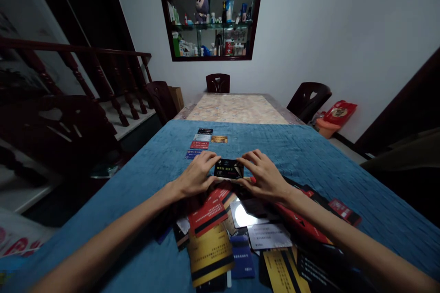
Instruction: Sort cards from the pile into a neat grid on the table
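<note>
A black VIP card (228, 169) is held level between both hands, its printed face towards me. My left hand (197, 173) pinches its left edge between thumb and fingers, and my right hand (263, 175) grips its right edge the same way. Below the hands spreads a loose pile of cards: a red card (208, 216), a gold card (210, 254), a silver card (270, 236) and several others, overlapping. Beyond my left hand lie a black card (205, 131), a light blue card (202, 138), a red card (199, 145) and a blue card (193, 154) in a column, with a gold card (219, 139) beside them.
A blue cloth (147, 183) covers the near part of the table; its far part has a patterned cover (237, 107). Dark wooden chairs (217, 83) stand around it. A wall cabinet (211, 18) holds bottles and a plush toy. At left runs a wooden railing (79, 48).
</note>
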A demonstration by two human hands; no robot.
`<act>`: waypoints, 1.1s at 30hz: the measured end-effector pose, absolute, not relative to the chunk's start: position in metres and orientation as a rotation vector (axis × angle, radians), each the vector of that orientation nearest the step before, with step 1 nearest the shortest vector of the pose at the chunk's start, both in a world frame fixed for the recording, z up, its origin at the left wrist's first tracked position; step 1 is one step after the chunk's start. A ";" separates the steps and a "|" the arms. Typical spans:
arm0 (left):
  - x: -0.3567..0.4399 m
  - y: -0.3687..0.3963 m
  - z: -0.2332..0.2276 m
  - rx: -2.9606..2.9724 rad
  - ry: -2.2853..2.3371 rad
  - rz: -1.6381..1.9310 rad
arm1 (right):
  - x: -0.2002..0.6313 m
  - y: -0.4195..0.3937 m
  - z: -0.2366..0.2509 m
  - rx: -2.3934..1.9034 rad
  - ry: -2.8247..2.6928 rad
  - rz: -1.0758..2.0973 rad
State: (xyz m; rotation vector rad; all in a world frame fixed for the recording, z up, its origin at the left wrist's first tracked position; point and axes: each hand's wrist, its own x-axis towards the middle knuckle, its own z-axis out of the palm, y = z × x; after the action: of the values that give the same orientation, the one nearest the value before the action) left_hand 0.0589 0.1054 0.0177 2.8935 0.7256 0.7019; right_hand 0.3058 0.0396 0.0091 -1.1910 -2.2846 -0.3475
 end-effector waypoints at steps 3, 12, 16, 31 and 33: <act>0.059 0.121 0.021 2.868 0.722 0.684 | 0.306 0.056 0.011 -1.202 -2.304 -0.301; 0.063 0.171 0.012 2.812 0.793 0.635 | 0.306 0.103 0.002 -1.307 -2.331 -0.242; 0.068 0.195 0.007 2.828 0.861 0.541 | 0.306 0.124 -0.003 -1.392 -2.341 -0.211; 0.085 0.259 -0.008 2.861 1.057 0.271 | 0.296 0.184 -0.015 -1.647 -2.322 -0.038; 0.086 0.262 -0.009 2.862 1.070 0.252 | 0.297 0.188 -0.017 -1.650 -2.304 -0.009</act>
State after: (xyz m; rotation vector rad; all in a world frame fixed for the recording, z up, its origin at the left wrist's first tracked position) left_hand 0.0861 0.2619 -0.0087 2.8616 1.0703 0.2518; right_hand 0.2967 0.1883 -0.0174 -1.6500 -2.3041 -0.0093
